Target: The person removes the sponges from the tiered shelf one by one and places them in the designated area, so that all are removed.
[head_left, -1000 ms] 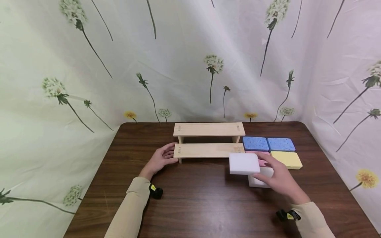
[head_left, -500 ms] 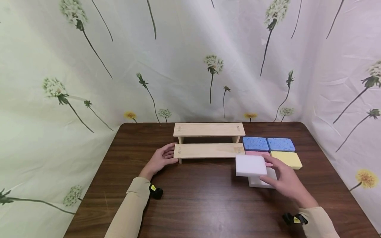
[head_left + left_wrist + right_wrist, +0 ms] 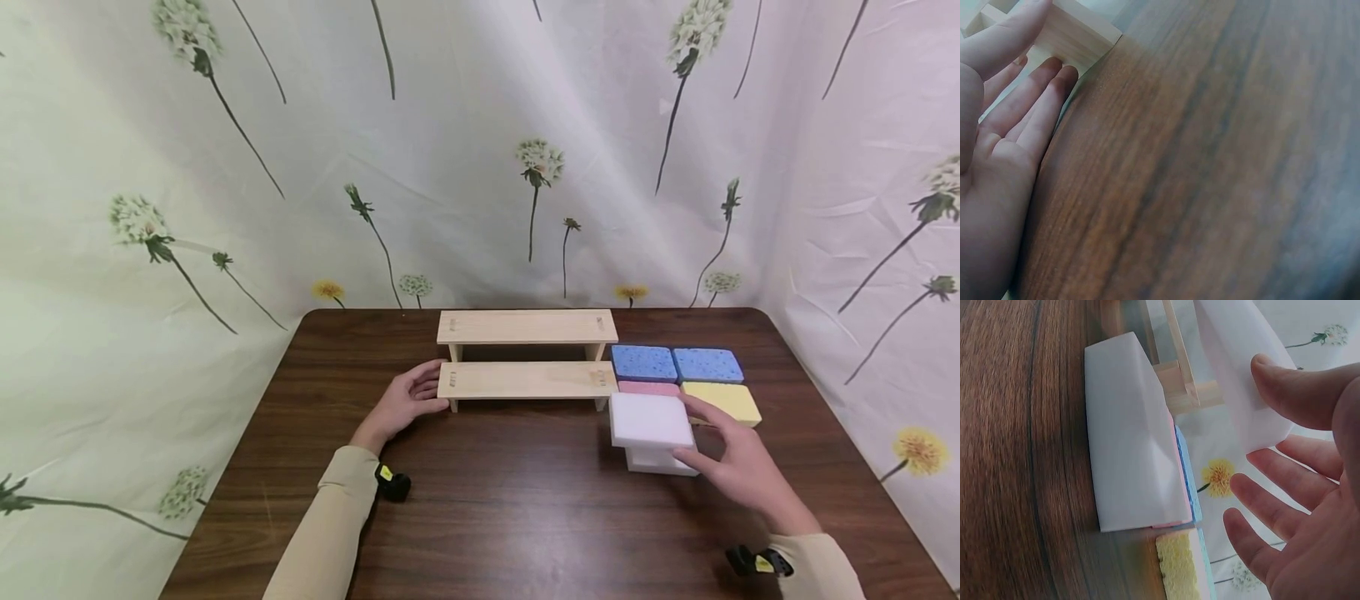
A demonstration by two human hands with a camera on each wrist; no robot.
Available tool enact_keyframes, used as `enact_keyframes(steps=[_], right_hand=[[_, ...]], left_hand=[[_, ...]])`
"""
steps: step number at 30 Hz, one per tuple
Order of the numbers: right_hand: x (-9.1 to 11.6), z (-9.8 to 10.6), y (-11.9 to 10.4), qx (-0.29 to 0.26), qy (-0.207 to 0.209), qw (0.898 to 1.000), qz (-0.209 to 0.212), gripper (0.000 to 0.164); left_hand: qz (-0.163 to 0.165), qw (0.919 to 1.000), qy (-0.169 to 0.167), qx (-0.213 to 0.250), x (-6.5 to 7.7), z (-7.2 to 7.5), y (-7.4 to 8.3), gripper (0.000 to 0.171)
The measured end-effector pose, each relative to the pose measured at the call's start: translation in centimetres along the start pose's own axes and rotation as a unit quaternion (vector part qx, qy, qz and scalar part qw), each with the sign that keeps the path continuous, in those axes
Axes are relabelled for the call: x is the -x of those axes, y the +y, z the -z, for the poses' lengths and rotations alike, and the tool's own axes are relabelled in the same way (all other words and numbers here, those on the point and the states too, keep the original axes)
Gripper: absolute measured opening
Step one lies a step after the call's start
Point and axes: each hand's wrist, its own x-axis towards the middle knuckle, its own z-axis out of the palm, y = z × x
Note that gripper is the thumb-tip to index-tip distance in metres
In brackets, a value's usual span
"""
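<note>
While my left hand lies on the brown table, its straight fingers touch the left end of the lower wooden shelf. In the left wrist view my palm is flat and relaxed, the fingertips rest against the shelf's pale leg, and the hand holds nothing. Behind this shelf stands the higher wooden shelf, so I count two shelves, and both are bare on top.

To the right of the shelves the sponges lie in a group. At the back there are two blue sponges, side by side. In front of them lies one pink sponge, partly hidden, and just beside it one yellow sponge. Nearest to me are two white sponges, stacked: the upper white sponge rests on the lower white sponge, a little shifted to the left and back.

My right hand is at the right side of this stack. Its fingers are spread and almost straight, near the upper white sponge's edge. I cannot tell if they touch it. In the right wrist view the palm is wide and grips nothing.
</note>
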Motion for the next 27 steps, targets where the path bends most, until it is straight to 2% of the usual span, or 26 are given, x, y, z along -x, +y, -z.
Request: enact_keyframes(steps=[16, 27], right_hand=[[1.7, 1.7, 0.9, 0.022, 0.002, 0.998, -0.064, 0.081], [3.0, 2.5, 1.9, 0.031, 0.027, 0.997, -0.066, 0.079]], left_hand=[[0.001, 1.0000, -0.001, 0.002, 0.0, 0.1, -0.1, 0.081], [-0.006, 0.9999, -0.002, 0.015, 0.0, 0.0, -0.2, 0.082]])
